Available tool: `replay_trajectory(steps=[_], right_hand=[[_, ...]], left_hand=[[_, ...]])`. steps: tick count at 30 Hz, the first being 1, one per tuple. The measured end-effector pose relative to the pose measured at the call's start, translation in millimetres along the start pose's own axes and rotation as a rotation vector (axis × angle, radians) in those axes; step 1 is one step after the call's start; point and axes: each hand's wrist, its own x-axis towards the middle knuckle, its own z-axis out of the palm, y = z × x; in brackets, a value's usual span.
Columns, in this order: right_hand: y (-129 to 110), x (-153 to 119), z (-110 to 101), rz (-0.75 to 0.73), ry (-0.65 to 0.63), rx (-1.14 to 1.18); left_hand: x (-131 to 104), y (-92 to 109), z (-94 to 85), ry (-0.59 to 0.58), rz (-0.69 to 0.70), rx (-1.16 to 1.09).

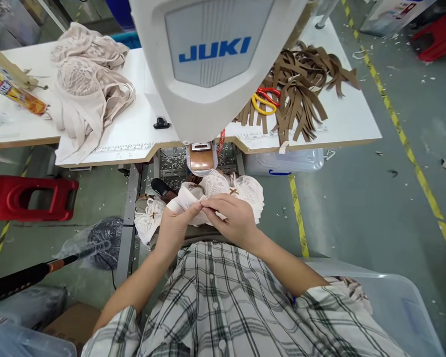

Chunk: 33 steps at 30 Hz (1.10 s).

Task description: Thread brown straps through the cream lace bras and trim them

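Observation:
Over my lap lies a pale lace garment [215, 184] with small brown bows. My left hand [176, 225] is closed on a light fabric edge of it. My right hand [232, 215] pinches at the same spot, its fingertips meeting those of my left hand; whatever small bit lies between them is hidden. Just beyond my hands is the round end of the white sewing machine [201, 159], and the garment hangs below it. Another lace cup [148, 220] rests to the left of my left hand.
The white table [342, 119] has a notch at the machine. On it lie beige lace garments [83, 84], brown strips [301, 84] and red-yellow scissors [266, 100]. A red stool [65, 198] stands left, a clear bin [394, 297] lower right.

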Motion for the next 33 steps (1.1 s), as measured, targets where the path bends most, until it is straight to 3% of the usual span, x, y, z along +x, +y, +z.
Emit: replay_trajectory(steps=[11,17,24,29,33], right_hand=[[6.7,3.1,-0.4,0.174,-0.007,0.044],[10.0,9.2,-12.3,0.288,-0.170,0.131],[11.4,13.5,-20.7,0.237,-0.268,0.189],[13.4,12.1,-21.5,0.225,-0.355,0.183],[14.0,12.1,-21.2,0.281,-0.336,0.181]], left_hand=[[-3.5,0.7,2.2,0.039,0.084,0.419],[-1.2,3.5,0.4,-0.022,0.194,0.576],[-3.1,-1.2,-5.4,-0.010,0.355,0.686],[-0.1,2.5,-6.4,-0.067,0.277,0.673],[3.3,10.5,-1.7,-0.150,0.188,0.639]])
